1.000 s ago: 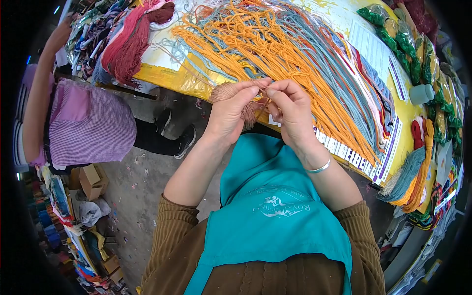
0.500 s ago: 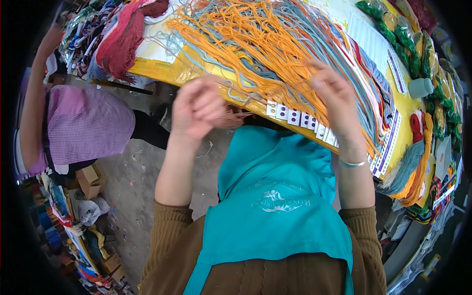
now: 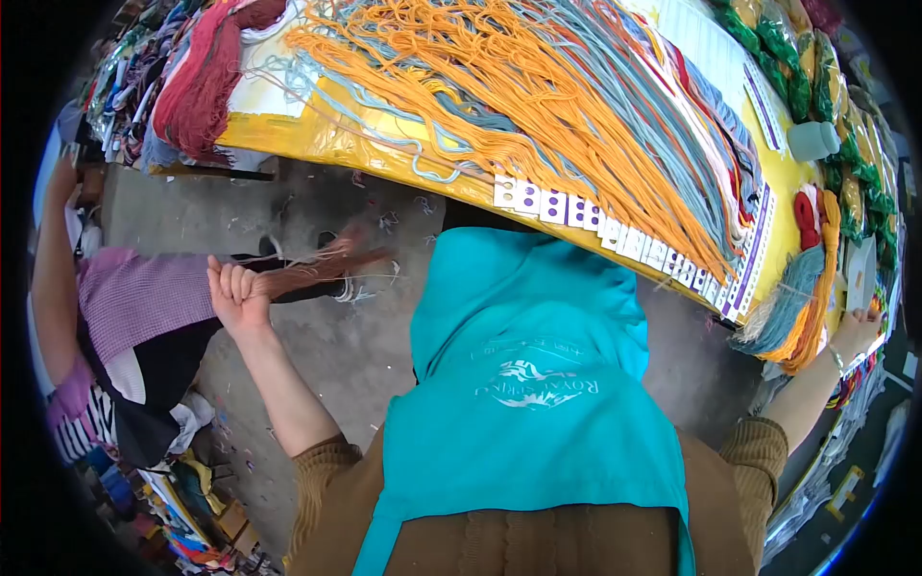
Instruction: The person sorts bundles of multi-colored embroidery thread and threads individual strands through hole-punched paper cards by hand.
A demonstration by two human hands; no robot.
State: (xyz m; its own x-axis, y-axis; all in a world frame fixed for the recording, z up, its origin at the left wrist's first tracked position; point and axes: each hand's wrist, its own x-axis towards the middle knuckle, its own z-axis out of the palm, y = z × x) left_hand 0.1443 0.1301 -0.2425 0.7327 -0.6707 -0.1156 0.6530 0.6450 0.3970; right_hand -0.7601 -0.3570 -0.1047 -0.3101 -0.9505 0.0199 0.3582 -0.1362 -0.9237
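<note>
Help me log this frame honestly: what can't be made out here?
1. Right hand: head view, small at the dark lens rim, fingers lost in the clutter; its grip cannot be told.
2. Brown yarn in the left hand: head view, motion blur hides its far end.
3. Card strip: head view, print too small to read.
4. Co-worker: head view, cut off by the left edge.

Brown yarn hank [image 3: 317,273], horizontal, outstretched

The brown yarn bundle [image 3: 317,271] and orange strands [image 3: 499,86] look soft, matt fibre; the yellow table cover [image 3: 317,144], glossy plastic.
</note>
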